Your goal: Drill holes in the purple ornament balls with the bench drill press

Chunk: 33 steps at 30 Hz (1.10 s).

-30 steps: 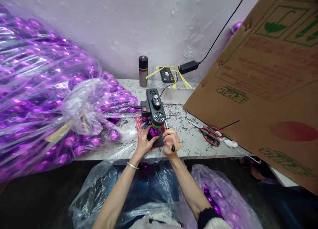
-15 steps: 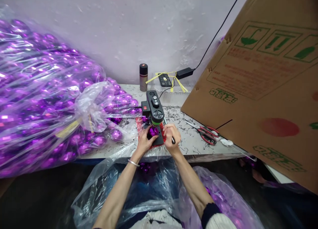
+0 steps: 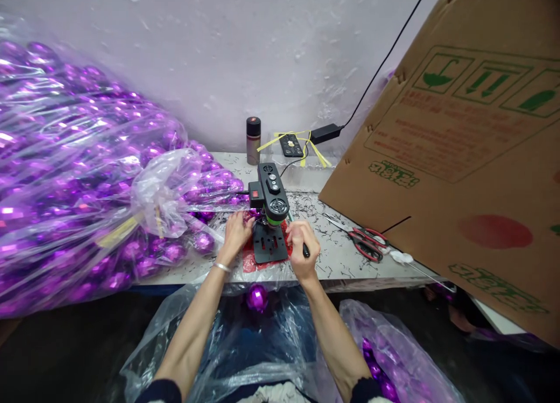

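Note:
A small black press-like machine (image 3: 273, 187) with a green ring under its head stands on the worktable. My right hand (image 3: 303, 242) is closed around its black-tipped lever handle (image 3: 305, 250) on the right side. My left hand (image 3: 237, 235) is left of the machine's slotted base plate (image 3: 270, 245), fingers apart and reaching toward a shiny purple ball (image 3: 254, 214) beside the machine. Whether the fingertips touch that ball is hard to make out. Bare slots show on the plate. Below the table edge, another faceted purple ball (image 3: 256, 298) is over the clear plastic bag (image 3: 210, 333) at my lap.
A big clear sack of purple balls (image 3: 87, 175) fills the left side. To the right lie red-handled scissors (image 3: 367, 242) beside a large cardboard box (image 3: 437, 175). Behind the machine are a bottle (image 3: 253, 142), a phone (image 3: 291, 145) and a power adapter (image 3: 326, 133). Short black bits litter the tabletop.
My left hand has let go of the purple ball on the base plate and moved left. A purple ball now shows below the table edge. My right hand stays on the lever.

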### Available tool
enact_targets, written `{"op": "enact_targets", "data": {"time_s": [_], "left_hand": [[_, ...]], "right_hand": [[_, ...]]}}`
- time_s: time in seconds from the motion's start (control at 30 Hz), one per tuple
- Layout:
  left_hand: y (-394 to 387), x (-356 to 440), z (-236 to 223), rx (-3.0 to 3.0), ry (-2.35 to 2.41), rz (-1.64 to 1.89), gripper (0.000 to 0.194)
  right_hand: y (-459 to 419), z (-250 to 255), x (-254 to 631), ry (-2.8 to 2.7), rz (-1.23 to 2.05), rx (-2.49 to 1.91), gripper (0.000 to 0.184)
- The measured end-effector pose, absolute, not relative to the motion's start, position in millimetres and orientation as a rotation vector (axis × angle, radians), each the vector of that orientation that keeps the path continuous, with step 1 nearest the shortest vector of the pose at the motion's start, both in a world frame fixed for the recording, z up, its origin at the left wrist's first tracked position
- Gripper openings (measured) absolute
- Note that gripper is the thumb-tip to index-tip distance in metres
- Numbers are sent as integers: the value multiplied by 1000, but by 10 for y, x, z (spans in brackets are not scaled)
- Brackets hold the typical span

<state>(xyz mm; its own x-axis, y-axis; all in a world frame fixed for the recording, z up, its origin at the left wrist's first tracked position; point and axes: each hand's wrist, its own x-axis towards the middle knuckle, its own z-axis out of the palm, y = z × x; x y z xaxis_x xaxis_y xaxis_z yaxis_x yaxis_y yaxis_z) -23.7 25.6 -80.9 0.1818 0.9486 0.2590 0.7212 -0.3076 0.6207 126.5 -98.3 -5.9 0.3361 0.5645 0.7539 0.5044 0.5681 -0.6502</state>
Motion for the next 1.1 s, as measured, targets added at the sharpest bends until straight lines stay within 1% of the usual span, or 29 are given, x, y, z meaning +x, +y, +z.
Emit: {"op": "enact_targets", "data": {"time_s": [0.07, 0.17, 0.37, 0.5, 0.53, 0.57, 0.67, 0.73, 0.8, 0.93, 1.1], "left_hand": [[499, -76, -717, 2039, 1616, 681, 30], [620, 72, -692, 1972, 1632, 591, 28], [536, 109, -772, 1996, 1586, 764, 43], [508, -95, -792, 1938, 1526, 844, 35], [488, -186, -794, 1886, 1511, 873, 36], [458, -286, -795, 1813, 1482, 911, 40], [278, -574, -780, 1505, 1281, 1040, 62], [101, -687, -762, 1316, 1153, 1087, 73], [-78, -705, -759, 1211, 1087, 1091, 77], [-312, -524, -841, 1106, 1050, 1097, 79], [-423, -304, -972, 975, 1015, 1004, 93]], "right_hand": [[-992, -46, 1271, -1309, 39, -1044, 36], [-998, -45, 1274, -1321, 31, -1026, 35], [-979, -82, 1256, -1292, 25, -1000, 35], [-984, -88, 1269, -1315, 38, -1002, 35], [-988, -84, 1272, -1321, 40, -1006, 35], [-991, -75, 1275, -1324, 43, -1012, 35], [-995, 0, 1273, -1313, 70, -1045, 36], [-989, 91, 1268, -1296, 100, -1060, 38], [-978, 198, 1267, -1285, 126, -1065, 40], [-960, 358, 1276, -1293, 153, -1100, 41], [-978, 391, 1292, -1328, 160, -1130, 41]]}}
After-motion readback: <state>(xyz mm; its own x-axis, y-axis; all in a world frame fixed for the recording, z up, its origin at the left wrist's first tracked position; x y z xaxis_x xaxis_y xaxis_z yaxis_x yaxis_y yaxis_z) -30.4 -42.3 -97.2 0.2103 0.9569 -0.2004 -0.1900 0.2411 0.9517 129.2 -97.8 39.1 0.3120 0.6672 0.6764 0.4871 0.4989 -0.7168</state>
